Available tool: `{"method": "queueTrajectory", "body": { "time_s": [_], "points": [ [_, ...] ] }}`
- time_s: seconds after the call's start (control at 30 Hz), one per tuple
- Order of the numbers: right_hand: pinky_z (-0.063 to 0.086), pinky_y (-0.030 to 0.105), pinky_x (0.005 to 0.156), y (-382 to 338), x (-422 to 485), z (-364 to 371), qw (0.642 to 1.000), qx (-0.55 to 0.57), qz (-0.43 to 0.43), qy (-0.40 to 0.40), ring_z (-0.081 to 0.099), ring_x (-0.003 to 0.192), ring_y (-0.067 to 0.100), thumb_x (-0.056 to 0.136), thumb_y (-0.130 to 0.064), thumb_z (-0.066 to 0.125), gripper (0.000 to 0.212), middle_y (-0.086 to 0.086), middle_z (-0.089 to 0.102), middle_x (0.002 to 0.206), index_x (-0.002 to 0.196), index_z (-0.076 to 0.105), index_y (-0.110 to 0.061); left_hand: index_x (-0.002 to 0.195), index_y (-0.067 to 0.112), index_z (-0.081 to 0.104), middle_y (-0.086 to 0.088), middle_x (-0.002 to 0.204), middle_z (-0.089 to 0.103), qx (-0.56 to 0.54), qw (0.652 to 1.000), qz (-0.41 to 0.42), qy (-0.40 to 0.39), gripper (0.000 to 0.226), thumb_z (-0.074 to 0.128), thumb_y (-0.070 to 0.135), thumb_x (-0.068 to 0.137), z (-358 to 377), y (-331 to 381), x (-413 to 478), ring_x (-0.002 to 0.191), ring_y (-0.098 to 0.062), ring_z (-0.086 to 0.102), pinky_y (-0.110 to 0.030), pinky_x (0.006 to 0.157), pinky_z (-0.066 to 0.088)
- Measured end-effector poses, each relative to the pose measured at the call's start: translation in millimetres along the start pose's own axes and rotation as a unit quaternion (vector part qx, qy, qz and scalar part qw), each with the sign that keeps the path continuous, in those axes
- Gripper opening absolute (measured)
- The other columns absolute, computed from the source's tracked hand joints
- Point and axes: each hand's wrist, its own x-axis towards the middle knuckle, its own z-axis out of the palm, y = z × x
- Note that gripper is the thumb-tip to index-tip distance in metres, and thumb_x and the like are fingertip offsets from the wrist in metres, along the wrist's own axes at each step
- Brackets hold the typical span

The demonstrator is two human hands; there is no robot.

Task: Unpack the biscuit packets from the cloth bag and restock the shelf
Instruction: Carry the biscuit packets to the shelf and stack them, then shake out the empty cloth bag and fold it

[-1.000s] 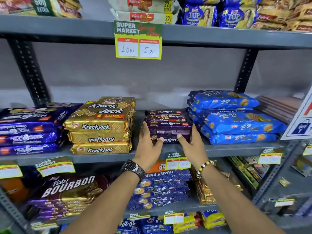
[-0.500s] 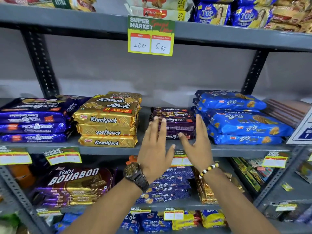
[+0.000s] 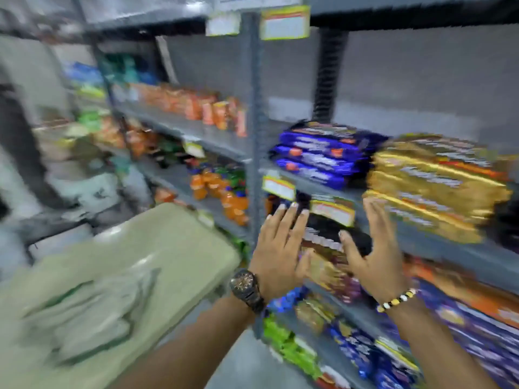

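- Both hands are hanging empty in front of the shelf (image 3: 438, 249); the left hand (image 3: 276, 252), with a dark watch (image 3: 247, 287) at its wrist, and the right hand (image 3: 375, 254), with a beaded bracelet (image 3: 397, 300), are showing spread fingers and holding nothing.
- Nothing is lying between the two palms but air; they are facing each other a little apart, and behind the gap a blurred dark packet on a lower shelf level is showing.
- Just up and to the right of the right hand, a stack of gold packets (image 3: 432, 189) is sitting on the shelf board; above the left fingertips, blue packets (image 3: 325, 155) are lying stacked on the same board.
- Off to the left of the left hand and lower, a pale green cloth bag (image 3: 118, 276) is filling the near corner, with green printing on it. Whether any biscuit packets are inside it, I cannot tell, since the picture is heavily blurred.
- Judging from the empty hands and the view slanting toward the bag, the step in hand is looking like the turn from shelf to bag for another load.
- Next, I judge, the hands are needing to reach down and left, open the bag mouth, and take hold of packets flat so they stack neatly.
- Care is being called for with the bag: soft cloth is likely to sag and close over its contents.
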Motion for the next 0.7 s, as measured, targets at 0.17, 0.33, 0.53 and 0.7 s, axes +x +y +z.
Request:
{"method": "queueTrajectory", "body": {
  "time_s": [0.17, 0.33, 0.53, 0.7],
  "points": [
    [0.026, 0.039, 0.119, -68.8, 3.3, 150.5, 0.985, 0.107, -0.066, -0.118, 0.034, 0.143, 0.024, 0.089, -0.037, 0.057, 0.068, 0.01, 0.037, 0.154, 0.149, 0.034, -0.013, 0.15, 0.007, 0.037, -0.019, 0.156, 0.036, 0.102, 0.98, -0.17, -0.035, 0.07, 0.058, 0.037, 0.09, -73.8, -117.8, -96.9, 0.143, -0.038, 0.035, -0.052, 0.112, 0.035],
    [0.028, 0.039, 0.115, -135.1, -30.7, 279.4, 0.953, 0.128, -0.097, -0.258, 0.042, 0.137, 0.034, 0.085, -0.026, 0.065, 0.069, 0.02, 0.044, 0.148, 0.144, 0.04, -0.003, 0.145, 0.003, 0.043, -0.021, 0.149, 0.045, 0.178, 0.938, -0.291, -0.054, 0.064, 0.057, 0.032, 0.09, -131.8, -200.9, -218.7, 0.137, -0.038, 0.042, -0.052, 0.113, 0.038],
    [0.041, 0.046, 0.108, -196.8, -81.9, 413.0, 0.905, 0.092, -0.098, -0.403, 0.048, 0.131, 0.038, 0.078, -0.014, 0.077, 0.069, 0.022, 0.049, 0.143, 0.14, 0.048, -0.002, 0.149, 0.005, 0.037, -0.022, 0.152, 0.04, 0.174, 0.86, -0.468, -0.108, 0.072, 0.061, 0.035, 0.088, -166.7, -291.2, -366.5, 0.138, -0.039, 0.041, -0.047, 0.113, 0.036],
    [0.036, 0.04, 0.112, -226.9, -103.4, 489.1, 0.877, 0.065, -0.059, -0.473, 0.041, 0.138, 0.031, 0.086, -0.022, 0.068, 0.066, 0.015, 0.041, 0.151, 0.145, 0.043, -0.009, 0.155, 0.014, 0.024, -0.016, 0.159, 0.029, 0.115, 0.794, -0.575, -0.163, 0.076, 0.055, 0.045, 0.093, -177.6, -365.0, -445.2, 0.144, -0.034, 0.032, -0.043, 0.115, 0.035]
  ]
}}
